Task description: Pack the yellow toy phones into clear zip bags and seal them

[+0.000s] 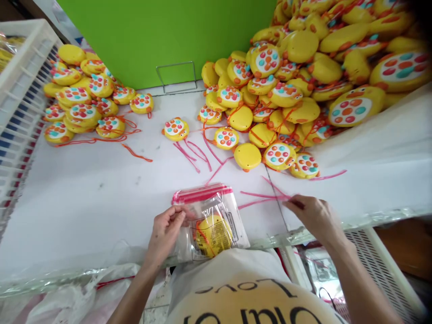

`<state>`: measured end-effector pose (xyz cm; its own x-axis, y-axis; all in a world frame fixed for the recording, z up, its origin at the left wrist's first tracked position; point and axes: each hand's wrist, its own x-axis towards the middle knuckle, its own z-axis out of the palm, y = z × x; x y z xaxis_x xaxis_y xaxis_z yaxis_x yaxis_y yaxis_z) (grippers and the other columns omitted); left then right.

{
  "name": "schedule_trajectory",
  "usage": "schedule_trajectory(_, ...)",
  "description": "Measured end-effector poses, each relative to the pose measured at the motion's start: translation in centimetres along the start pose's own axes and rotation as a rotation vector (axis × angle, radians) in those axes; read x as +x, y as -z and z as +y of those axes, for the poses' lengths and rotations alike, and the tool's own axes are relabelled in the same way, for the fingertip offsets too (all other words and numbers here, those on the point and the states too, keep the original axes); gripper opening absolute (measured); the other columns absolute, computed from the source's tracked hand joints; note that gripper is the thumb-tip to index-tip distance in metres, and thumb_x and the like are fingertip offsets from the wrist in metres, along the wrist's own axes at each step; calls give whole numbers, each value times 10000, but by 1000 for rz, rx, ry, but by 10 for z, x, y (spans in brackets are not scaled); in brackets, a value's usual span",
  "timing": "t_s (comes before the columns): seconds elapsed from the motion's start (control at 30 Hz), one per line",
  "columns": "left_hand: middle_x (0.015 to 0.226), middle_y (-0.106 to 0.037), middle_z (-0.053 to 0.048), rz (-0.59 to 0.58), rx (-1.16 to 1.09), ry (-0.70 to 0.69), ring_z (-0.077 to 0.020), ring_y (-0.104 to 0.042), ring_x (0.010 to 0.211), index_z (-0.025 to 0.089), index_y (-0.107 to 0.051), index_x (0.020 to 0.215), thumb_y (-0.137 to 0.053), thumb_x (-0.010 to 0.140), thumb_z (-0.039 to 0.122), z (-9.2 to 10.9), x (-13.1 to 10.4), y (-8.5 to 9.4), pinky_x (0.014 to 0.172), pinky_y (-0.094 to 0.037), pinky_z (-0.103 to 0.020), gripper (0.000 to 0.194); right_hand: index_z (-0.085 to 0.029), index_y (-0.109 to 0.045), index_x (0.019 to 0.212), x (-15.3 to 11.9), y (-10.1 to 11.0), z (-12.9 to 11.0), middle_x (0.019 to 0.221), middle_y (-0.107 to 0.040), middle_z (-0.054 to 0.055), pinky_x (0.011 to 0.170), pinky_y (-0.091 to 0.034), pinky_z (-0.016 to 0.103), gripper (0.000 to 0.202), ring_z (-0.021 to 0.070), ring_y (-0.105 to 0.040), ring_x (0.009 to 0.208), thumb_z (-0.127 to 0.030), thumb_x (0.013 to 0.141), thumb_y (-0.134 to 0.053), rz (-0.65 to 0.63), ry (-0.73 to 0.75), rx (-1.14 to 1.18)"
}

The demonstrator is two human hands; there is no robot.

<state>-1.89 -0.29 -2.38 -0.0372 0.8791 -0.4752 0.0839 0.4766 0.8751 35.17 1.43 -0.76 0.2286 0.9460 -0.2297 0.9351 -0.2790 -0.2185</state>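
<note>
At far left, a white slatted crate [20, 85] against the edge of the white table [84, 198]. Just beside it, a small heap of yellow toys [83, 105] with coloured dots, orange cords trailing out. Further right, one lone toy [175, 129] on the bare tabletop, pink cords fanning from it. At the near edge, left hand [166, 231] pinching the left side of a clear zip bag [211, 222] with a red seal strip, fingers closed on the plastic. Inside the bag, a yellow toy [213, 235], lying flat. Right of the bag, right hand [312, 215] closed on a pink cord [261, 198], fingertips pinched together. Behind and to the right, a large pile of yellow toys [303, 67] against the green wall [162, 31].
</note>
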Motion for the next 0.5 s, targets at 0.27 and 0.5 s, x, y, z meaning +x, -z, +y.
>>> schedule_trajectory(0.27, 867, -708, -67, -27, -64, 36, -200, -664, 833, 153, -619, 861, -600, 811, 358, 3, -1, -1, 740, -523, -291, 212, -197, -668, 885, -8, 13, -74, 770, -675, 29, 580, -444, 249, 182, 127, -556, 570, -270, 825, -512, -79, 371, 437)
schedule_trajectory(0.5, 885, -703, -67, -22, -39, 23, -204, -661, 840, 158, -612, 840, -581, 817, 355, 5, -1, -4, 732, -522, -293, 200, -182, -669, 764, 10, -33, -130, 639, -632, -15, 545, -400, 227, 131, 119, -538, 565, -310, 736, -656, -373, 392, 590)
